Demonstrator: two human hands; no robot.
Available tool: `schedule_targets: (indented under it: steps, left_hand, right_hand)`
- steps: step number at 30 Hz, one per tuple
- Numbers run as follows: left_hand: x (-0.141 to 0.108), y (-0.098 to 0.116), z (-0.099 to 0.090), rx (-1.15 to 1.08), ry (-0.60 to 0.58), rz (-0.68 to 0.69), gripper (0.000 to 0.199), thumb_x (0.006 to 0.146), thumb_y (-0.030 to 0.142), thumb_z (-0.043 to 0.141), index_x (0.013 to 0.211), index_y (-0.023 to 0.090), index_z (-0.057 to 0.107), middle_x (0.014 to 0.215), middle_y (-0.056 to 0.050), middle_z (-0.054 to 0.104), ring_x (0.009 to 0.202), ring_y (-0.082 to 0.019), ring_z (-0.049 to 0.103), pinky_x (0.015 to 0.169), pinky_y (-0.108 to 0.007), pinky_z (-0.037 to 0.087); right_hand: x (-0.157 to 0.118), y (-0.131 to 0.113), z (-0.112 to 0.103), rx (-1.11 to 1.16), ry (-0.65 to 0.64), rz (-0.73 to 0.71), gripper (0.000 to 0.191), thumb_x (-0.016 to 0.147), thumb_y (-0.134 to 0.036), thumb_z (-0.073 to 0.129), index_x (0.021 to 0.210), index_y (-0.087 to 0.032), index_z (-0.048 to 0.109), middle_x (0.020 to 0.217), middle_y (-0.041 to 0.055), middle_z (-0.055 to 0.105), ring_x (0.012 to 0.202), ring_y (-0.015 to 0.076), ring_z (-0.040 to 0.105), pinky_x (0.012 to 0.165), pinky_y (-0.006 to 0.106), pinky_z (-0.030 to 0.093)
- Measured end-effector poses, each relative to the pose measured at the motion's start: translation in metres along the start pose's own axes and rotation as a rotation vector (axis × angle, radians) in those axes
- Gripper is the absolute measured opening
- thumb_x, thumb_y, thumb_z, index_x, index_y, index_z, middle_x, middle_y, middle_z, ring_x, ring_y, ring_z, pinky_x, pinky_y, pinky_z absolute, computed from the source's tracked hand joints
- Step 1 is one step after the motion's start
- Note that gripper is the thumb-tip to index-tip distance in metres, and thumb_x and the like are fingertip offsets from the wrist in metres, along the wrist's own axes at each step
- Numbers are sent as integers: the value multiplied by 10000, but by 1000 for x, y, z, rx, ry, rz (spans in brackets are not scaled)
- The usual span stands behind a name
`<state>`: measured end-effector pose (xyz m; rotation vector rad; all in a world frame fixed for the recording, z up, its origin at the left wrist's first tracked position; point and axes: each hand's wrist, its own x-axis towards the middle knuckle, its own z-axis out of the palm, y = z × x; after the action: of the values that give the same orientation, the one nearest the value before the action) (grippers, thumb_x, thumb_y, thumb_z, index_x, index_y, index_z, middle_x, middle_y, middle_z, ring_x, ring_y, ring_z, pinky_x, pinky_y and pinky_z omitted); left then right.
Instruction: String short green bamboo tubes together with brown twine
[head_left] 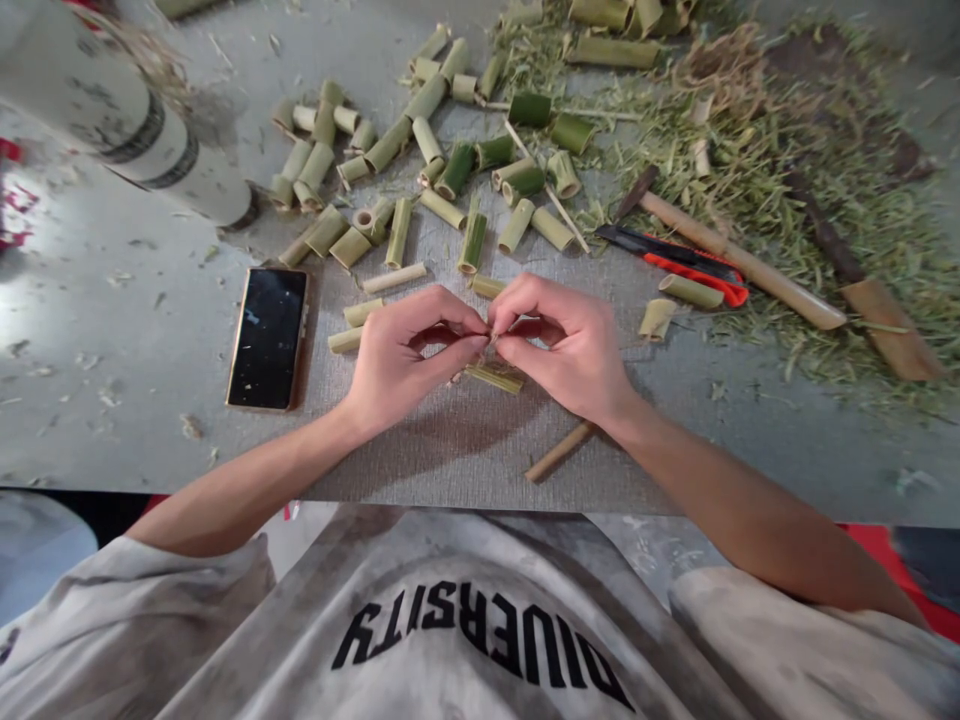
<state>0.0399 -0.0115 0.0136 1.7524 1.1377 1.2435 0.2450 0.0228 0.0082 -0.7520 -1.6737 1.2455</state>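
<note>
My left hand point(412, 352) and my right hand point(570, 345) meet fingertip to fingertip above the grey table mat point(435, 460). Thumb and forefinger of each are pinched together. Between them is a tiny pale bit, like a thin strand, too small to make out. Just below the fingertips lies a short green bamboo piece point(495, 378). Two cut bamboo pieces, one of them a pale tube point(345, 342), rest beside my left hand. A brown stick point(561, 450) sticks out from under my right wrist.
Many cut bamboo tubes point(390, 145) lie across the back. To the right are a red-and-black utility knife point(679, 262), a wooden-handled hammer point(742, 260), a dark blade with a wooden handle point(892, 328) and green shavings point(720, 160). A phone point(268, 338) and a white patterned cylinder point(127, 110) stand left.
</note>
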Motion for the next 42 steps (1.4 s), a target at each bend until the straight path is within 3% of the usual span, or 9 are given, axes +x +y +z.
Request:
schedule_targets:
  steps: [7, 14, 18, 24, 31, 38, 42]
  left_hand:
    - [1, 0, -4, 189, 13, 135, 116, 957, 93, 774, 923, 192, 824, 874, -20, 825, 757, -129, 755, 669, -237, 603]
    - [-3, -2, -4, 422, 54, 359, 167, 1022, 85, 725, 975, 218, 814, 939, -16, 842, 799, -130, 791, 727, -254, 629]
    - [-3, -4, -3, 453, 87, 383, 176, 1027, 73, 719, 969, 219, 797, 930, -5, 831, 788, -123, 785, 715, -240, 609]
    - [-3, 0, -1, 431, 74, 266, 167, 1015, 90, 702, 949, 215, 791, 864, -3, 809, 755, -129, 756, 692, -249, 595]
    - [-3, 4, -3, 360, 14, 69, 146, 982, 113, 713, 915, 209, 800, 839, -4, 813, 704, -125, 736, 668, -246, 619]
    - [-2, 3, -2, 221, 24, -47, 124, 951, 142, 734, 862, 213, 781, 789, -9, 784, 697, -143, 736, 671, -259, 630]
    - [-1, 1, -2, 111, -13, -143, 101, 953, 170, 733, 866, 206, 769, 794, -16, 766, 703, -145, 725, 655, -254, 622]
  right_hand:
    - [-2, 2, 1, 64, 47, 95, 84, 831, -133, 741, 824, -214, 761, 860, -8, 784, 804, 141, 730, 734, 262, 625]
    - [-4, 0, 5, 89, 76, 181, 75, 845, -138, 768, 842, -211, 777, 820, -18, 778, 768, 134, 733, 705, 256, 628]
    - [-5, -4, 8, 121, 71, 216, 77, 873, -179, 824, 894, -216, 759, 861, -18, 787, 808, 142, 761, 770, 278, 675]
    - [-9, -4, 10, 96, 120, 212, 113, 912, -166, 829, 926, -225, 733, 869, -26, 775, 815, 133, 756, 813, 283, 687]
    - [-8, -4, 10, 129, 124, 222, 278, 950, -402, 921, 948, -224, 708, 874, -24, 756, 806, 138, 758, 811, 297, 706]
    - [-9, 3, 7, 25, 115, 173, 109, 943, -217, 850, 948, -213, 742, 923, -9, 760, 839, 137, 738, 769, 269, 643]
    - [-8, -1, 8, -23, 117, 161, 107, 911, -182, 802, 963, -219, 715, 947, -6, 748, 875, 141, 723, 780, 269, 648]
